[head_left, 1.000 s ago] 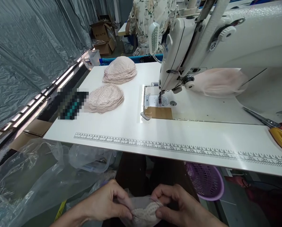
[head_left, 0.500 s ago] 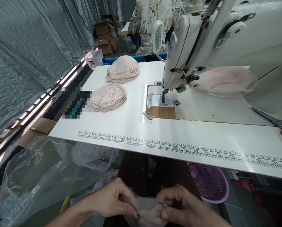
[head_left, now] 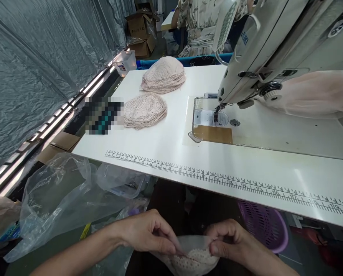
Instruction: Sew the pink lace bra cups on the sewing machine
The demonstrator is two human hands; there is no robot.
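Note:
Low over my lap, a piece of pale lace fabric [head_left: 195, 260] with a sheer layer is stretched between my two hands. My left hand [head_left: 152, 235] pinches its left edge between thumb and fingers. At the other side my right hand [head_left: 227, 241] grips the upper right edge the same way. Both hands are below the front edge of the white sewing table [head_left: 165, 147]. On the table lie a near stack of pale pink lace pieces [head_left: 145, 110] and a far stack of the same pieces [head_left: 164, 74].
A sewing machine [head_left: 254, 57] stands at the right, with sheer pink fabric [head_left: 318, 94] behind its needle. A ruler strip [head_left: 217, 178] runs along the table's front. Below are a clear plastic bag [head_left: 59, 199] and a purple basket [head_left: 265, 226]. Another person [head_left: 200, 27] is beyond the table.
The view has swung left and tilted slightly, so the table and machine sit further right. Between my hands the lace piece is spread wider and shows more of its surface.

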